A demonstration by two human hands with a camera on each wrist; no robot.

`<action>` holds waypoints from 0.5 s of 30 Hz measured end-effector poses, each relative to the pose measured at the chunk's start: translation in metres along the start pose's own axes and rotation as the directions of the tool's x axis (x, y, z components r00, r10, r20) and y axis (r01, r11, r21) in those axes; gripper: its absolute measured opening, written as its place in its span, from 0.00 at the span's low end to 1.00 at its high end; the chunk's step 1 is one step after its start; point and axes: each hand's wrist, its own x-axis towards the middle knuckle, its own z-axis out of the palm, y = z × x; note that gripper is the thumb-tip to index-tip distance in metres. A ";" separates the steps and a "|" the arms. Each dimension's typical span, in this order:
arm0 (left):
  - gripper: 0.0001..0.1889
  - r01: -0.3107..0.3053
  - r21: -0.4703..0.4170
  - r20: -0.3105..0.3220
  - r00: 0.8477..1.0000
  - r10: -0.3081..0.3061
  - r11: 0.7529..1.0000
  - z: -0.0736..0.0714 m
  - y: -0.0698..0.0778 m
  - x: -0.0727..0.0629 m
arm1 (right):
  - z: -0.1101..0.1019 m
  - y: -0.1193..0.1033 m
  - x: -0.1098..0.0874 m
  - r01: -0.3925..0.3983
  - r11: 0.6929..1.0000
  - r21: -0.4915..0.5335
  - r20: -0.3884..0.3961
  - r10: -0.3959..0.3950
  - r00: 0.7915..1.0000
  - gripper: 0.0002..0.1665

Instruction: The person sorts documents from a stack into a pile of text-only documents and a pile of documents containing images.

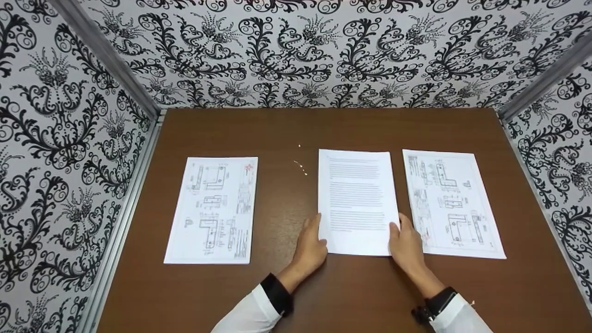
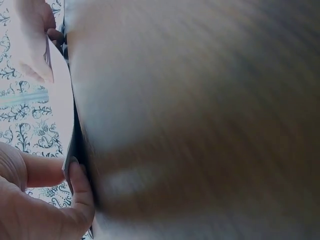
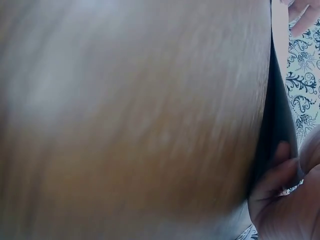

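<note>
A stack of printed text sheets is held between the two hands in the middle of the head view. My left hand grips its left edge near the lower corner. On the opposite edge, my right hand pinches it the same way. In the left wrist view, the left hand has thumb and fingers on either side of the sheets, which bow slightly. Dark shadow lies under the sheets in the right wrist view, where the fingers of the right hand curl beneath the edge.
Technical drawings lie on the brown table: one drawing at left, another drawing at right, close beside the right hand. Small pale specks mark the tabletop. Patterned walls enclose the back and sides.
</note>
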 end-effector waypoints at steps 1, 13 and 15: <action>0.35 0.000 0.006 -0.002 1.000 0.000 1.000 0.000 0.000 0.000 | -0.001 0.000 0.000 0.000 1.000 -0.007 0.000 0.000 1.000 0.27; 0.33 -0.022 -0.011 -0.027 0.999 0.022 1.000 0.001 0.000 0.000 | -0.013 -0.001 -0.003 0.052 0.995 -0.081 0.057 -0.047 0.997 0.30; 0.33 -0.025 -0.010 -0.020 0.999 0.025 1.000 0.001 0.000 0.000 | -0.013 0.000 -0.003 0.081 0.992 -0.093 0.056 -0.076 0.996 0.29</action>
